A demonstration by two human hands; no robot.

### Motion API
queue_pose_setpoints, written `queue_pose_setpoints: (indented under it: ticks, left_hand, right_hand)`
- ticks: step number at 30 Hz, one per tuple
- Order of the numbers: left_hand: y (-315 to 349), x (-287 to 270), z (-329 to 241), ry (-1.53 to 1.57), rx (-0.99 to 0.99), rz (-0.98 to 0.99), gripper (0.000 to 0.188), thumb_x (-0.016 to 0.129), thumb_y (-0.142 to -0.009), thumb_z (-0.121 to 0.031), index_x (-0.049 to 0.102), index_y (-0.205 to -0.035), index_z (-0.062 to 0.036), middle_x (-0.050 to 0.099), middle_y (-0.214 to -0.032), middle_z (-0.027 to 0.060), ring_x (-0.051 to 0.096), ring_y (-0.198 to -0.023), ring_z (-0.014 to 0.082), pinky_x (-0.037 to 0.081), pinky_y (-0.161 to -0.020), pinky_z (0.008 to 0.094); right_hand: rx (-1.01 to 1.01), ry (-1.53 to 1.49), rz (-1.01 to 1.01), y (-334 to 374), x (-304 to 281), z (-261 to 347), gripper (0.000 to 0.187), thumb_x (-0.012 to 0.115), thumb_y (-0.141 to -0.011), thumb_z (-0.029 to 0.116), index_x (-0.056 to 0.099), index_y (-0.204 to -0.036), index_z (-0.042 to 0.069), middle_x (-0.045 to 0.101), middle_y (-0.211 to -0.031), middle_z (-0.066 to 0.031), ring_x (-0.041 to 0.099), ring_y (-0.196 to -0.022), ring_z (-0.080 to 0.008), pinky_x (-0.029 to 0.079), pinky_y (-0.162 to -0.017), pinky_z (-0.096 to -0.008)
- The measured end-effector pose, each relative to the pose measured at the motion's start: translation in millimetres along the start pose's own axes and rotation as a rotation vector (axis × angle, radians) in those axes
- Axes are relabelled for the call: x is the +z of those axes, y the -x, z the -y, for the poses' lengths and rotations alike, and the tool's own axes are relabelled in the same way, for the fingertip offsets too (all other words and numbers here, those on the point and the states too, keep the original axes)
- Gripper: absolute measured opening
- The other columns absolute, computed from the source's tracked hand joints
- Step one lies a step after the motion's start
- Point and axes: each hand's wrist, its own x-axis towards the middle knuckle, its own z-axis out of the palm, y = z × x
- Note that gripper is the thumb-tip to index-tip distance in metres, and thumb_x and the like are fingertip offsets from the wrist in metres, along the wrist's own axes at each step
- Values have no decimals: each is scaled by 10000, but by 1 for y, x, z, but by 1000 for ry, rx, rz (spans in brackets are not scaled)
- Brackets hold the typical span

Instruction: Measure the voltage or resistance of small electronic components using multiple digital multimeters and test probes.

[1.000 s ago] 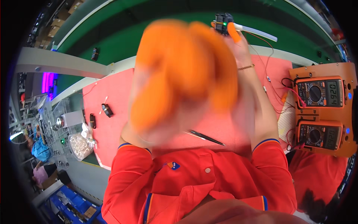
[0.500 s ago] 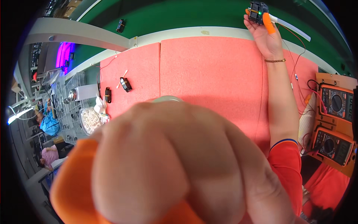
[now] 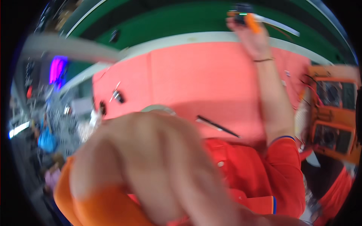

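Head view: closest in, a blurred left hand (image 3: 139, 162), its grip impossible to tell. Beyond the pink-matted tabletop (image 3: 203, 71), at far right, a loosened hold could let the black device (image 3: 241, 9) slip from the right hand (image 3: 254, 42), clamped around it; the device sits at that hand's far end.

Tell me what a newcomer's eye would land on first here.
The person's left hand, huge and blurred close to the camera, fills the lower left and centre, with orange finger covers showing. Next is the right hand at the upper right, holding a black device with a green light against the green surface. A bright purple glow stands out at the left.
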Motion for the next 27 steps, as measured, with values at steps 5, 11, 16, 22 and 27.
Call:
queue_pose_setpoints:
  ticks: [5,11,16,22,27]
  left_hand:
    - [-46,15,91,19,10,123,157,458,-815,-122,514,-877,11,542,-857,93,520,-779,175,410,-682,225]
    - [-49,-30,217,-472,-522,-116,278,531,-786,-69,494,-1044,30,544,-969,88,509,-879,130,377,-798,231]
    - [-42,-29,222,-499,-548,-77,295,555,-776,-70,508,-1051,26,551,-975,82,510,-884,122,380,-789,223]
    - [-46,-41,223,-450,-544,-61,265,548,-777,-54,517,-1025,36,555,-945,75,512,-869,123,386,-781,226]
    - [-49,-39,228,-340,-560,-100,310,548,-774,-53,478,-1059,48,541,-949,83,516,-859,131,399,-767,230]
  right_hand:
    - [-96,96,-39,-3,10,-19,287,430,-834,224,459,-1035,21,528,-961,-135,543,-839,-230,454,-749,-337]
    - [-114,236,-127,5,29,-8,254,534,-781,72,462,-1020,30,530,-961,-87,545,-858,-176,490,-705,-293]
    - [-89,256,-114,12,25,-7,243,568,-756,62,483,-981,27,538,-932,-78,547,-837,-150,492,-694,-272]
    - [-49,322,-71,10,27,-7,226,563,-764,89,490,-966,20,547,-878,-69,550,-794,-133,486,-687,-262]
    - [-44,614,-96,6,17,2,200,560,-766,107,516,-941,21,555,-810,-55,540,-730,-103,463,-638,-228]
